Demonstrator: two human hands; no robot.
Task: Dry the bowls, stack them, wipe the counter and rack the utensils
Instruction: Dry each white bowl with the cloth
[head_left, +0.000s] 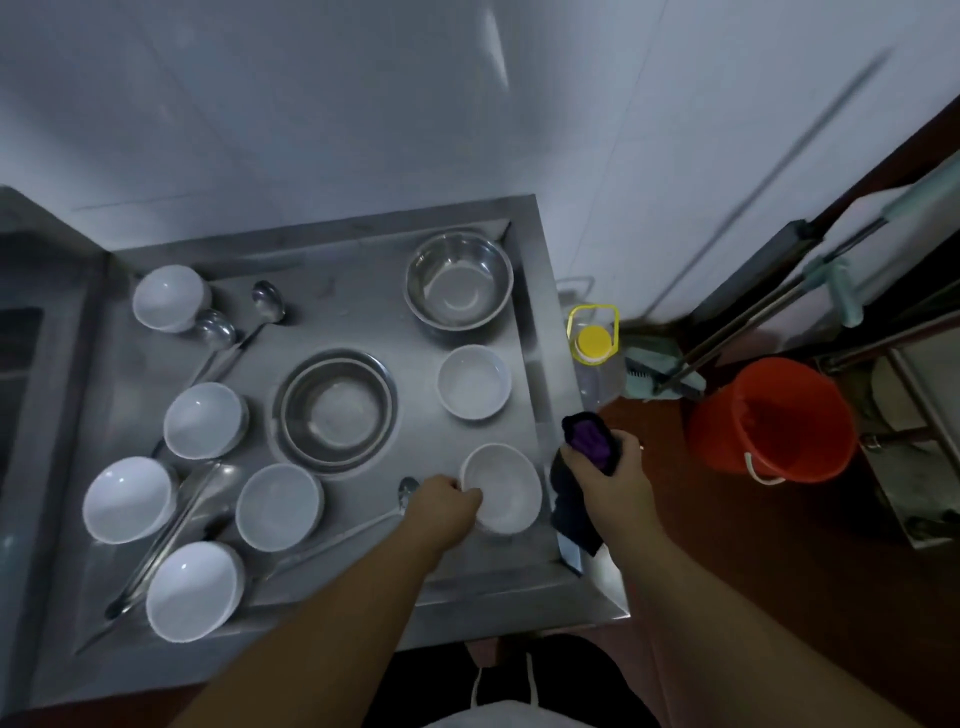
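Left hand (445, 503) fingers grip near white ceramic bowl (506, 488) rim | right hand (608, 475) clenches dark purple cloth (589, 441) | steel desk (358, 306): bowls unstacked, ladles unracked | judged: drying barely begun.

We have our left hand (447, 501) on the near rim of a bowl (503, 487) on the table (363, 301), its fingers (470, 499) at the bowl's left edge. Right of those fingers, past the bowl, our right hand (608, 480) holds a cloth (589, 441) over the table's right edge. Left of them lies a ladle (358, 530); behind them sit another bowl (474, 381) and two basins (336, 410) (459, 279). Far left, six more bowls (279, 506) stand among ladles.
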